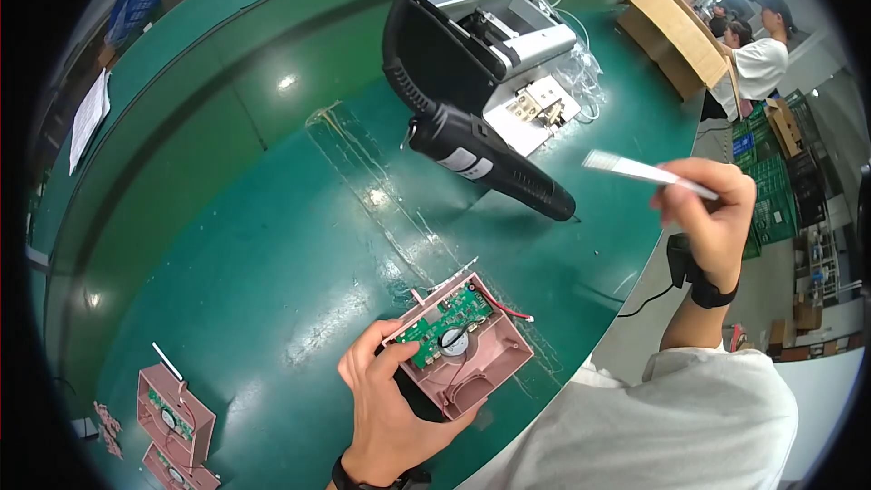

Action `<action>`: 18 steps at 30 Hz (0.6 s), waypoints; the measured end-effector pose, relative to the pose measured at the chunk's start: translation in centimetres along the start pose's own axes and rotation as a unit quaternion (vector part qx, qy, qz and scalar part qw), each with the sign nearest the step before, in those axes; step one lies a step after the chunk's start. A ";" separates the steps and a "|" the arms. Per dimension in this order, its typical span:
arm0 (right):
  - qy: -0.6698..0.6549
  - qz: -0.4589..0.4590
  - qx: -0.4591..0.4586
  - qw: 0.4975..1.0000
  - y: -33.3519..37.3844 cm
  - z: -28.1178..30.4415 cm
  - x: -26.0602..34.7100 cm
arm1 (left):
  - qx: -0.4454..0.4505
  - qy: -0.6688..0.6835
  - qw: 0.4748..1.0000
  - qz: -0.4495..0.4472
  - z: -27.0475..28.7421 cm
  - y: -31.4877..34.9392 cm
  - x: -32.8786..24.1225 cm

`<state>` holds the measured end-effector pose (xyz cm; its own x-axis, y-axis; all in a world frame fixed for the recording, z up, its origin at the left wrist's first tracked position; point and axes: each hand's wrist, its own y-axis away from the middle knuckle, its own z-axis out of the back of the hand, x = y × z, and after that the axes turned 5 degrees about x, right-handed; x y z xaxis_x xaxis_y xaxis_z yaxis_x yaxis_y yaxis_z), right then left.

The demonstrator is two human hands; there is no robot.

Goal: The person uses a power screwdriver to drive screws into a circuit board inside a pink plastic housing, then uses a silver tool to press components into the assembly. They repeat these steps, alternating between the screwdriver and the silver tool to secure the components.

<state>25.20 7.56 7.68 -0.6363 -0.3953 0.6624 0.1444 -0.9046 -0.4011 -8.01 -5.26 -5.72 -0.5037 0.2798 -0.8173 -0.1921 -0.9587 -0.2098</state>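
My left hand (386,404) grips a pink plastic housing (508,349) by its left side, thumb over the rim. The housing lies open side up above the bench, showing a green circuit board (467,306), a round silver part (453,342) and thin wires. A red and black lead (508,307) with a small white plug hangs over its right wall. Up to the right, my right hand (708,209) pinches a slim, flat white strip (631,169), blurred and apart from the housing. A black electric screwdriver (517,183) hangs between my hands and the back of the bench, its tip pointing down right.
Behind the screwdriver stands a grey and black machine (508,32) with a white plate of metal parts (544,109). Similar pink housings (204,422) and small pink pieces (107,426) lie at the left. A cardboard box (676,36) stands far right, near people.
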 end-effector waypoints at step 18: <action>-0.185 0.042 0.326 0.926 0.1 -5.6 2.4 | 0.047 -0.069 0.996 0.022 -0.3 0.9 -1.8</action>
<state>19.43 7.45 5.69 -0.3169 -0.3869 0.8660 0.6856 -0.7243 -0.0727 -7.08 -6.64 -4.60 -0.6229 0.2474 -0.7421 -0.2419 -0.9631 -0.1180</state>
